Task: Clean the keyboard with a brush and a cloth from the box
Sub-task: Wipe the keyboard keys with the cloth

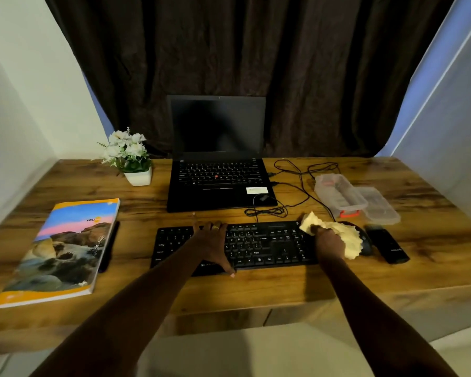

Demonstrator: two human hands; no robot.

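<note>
Keyboard (256, 246): black, flat on the wooden desk (256, 289) right in front of you, near the front edge, with an open dark-screened laptop (218, 183) behind it.
Your left hand (212, 246): lies palm down on the keys left of centre, fingers straight and spread, thumb reaching the near edge; it grasps nothing.
Your right hand (328, 240): at the keyboard's right end, fingers curled round a crumpled cloth.
Cloth (346, 236): pale yellow and bunched; it touches the keyboard's far right corner and spills rightward over a dark mouse (366, 246).
Box (340, 194): clear plastic, open, with an orange clasp at its near end, on the desk beyond your right hand; what is inside is too blurred to tell.
Lid (382, 206): clear, lying just beside the box on its right.
Black device (389, 246): slim, right of the mouse.
Cables (291, 186): black, looping between laptop and box.
Book (65, 248): landscape cover, far left.
Potted plant (131, 156): white flowers, left of the laptop.
</note>
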